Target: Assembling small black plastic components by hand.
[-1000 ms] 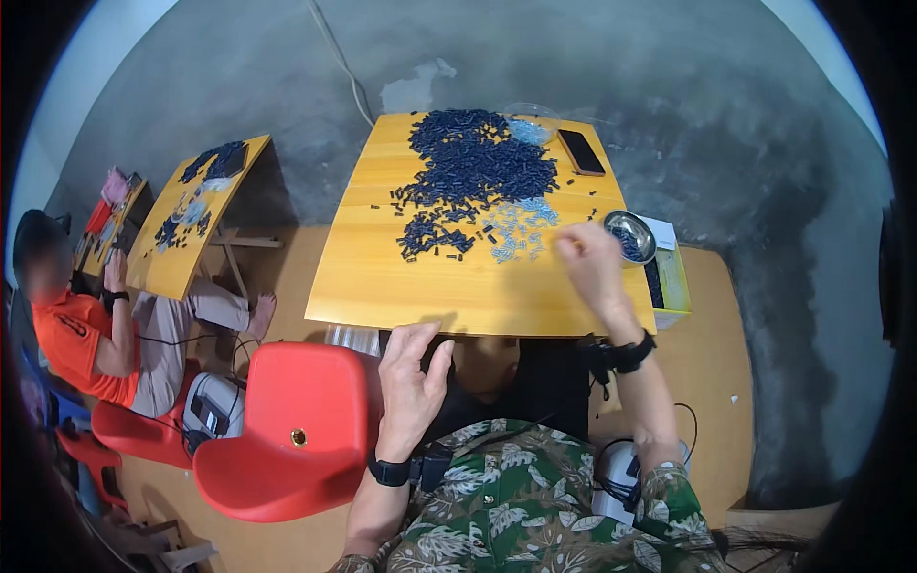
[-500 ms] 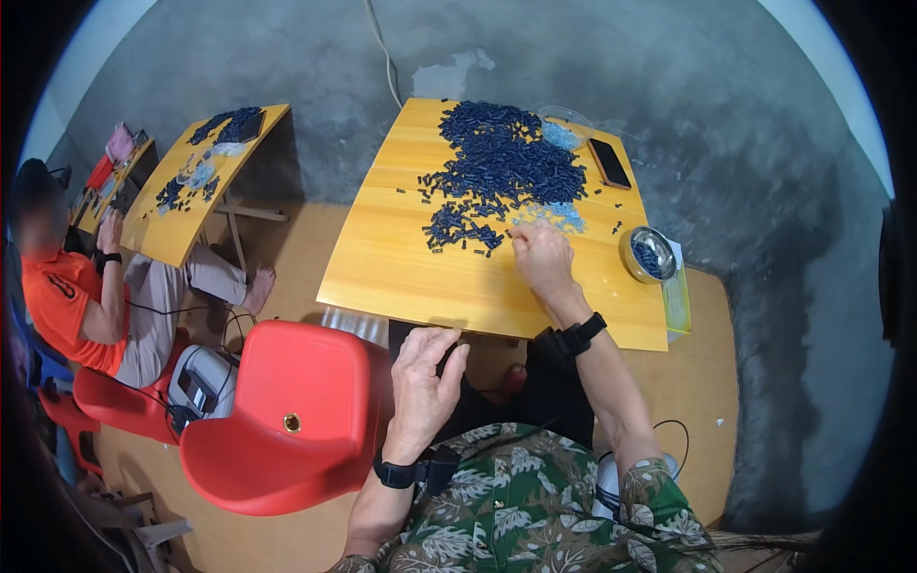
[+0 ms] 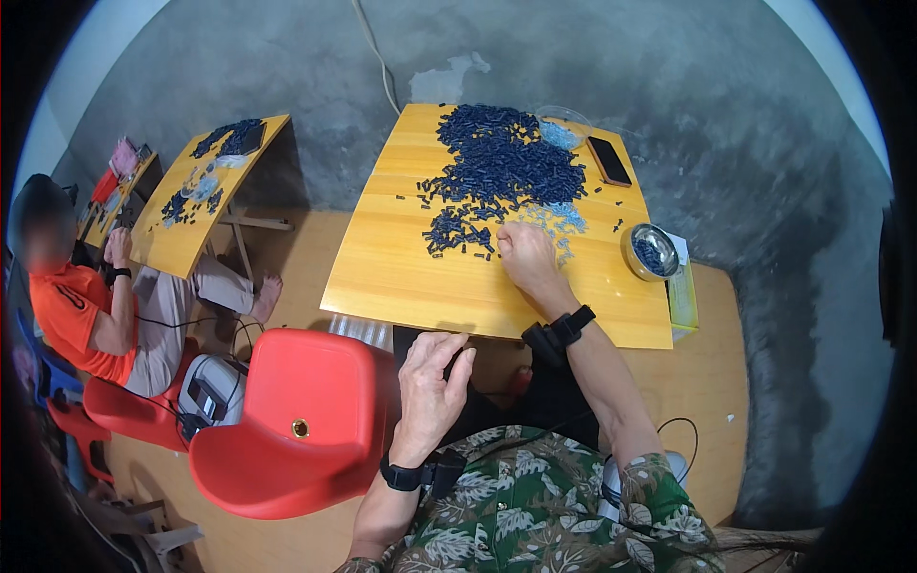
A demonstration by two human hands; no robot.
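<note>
A: Right hand (image 3: 528, 258)?
B: Curled beside small dark-blue cylindrical pieces (image 3: 451, 230) on yellow wooden table (image 3: 401, 282); can't tell if gripping.
A: Left hand (image 3: 427, 393)?
B: Half-curled near table's front edge; contents hidden, can't tell.

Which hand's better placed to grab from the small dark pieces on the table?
Probably the right hand: it's over the table, right beside the dark pieces. The left hand is back by the table's near edge, farther from them. Can't tell whether either holds anything.
</note>
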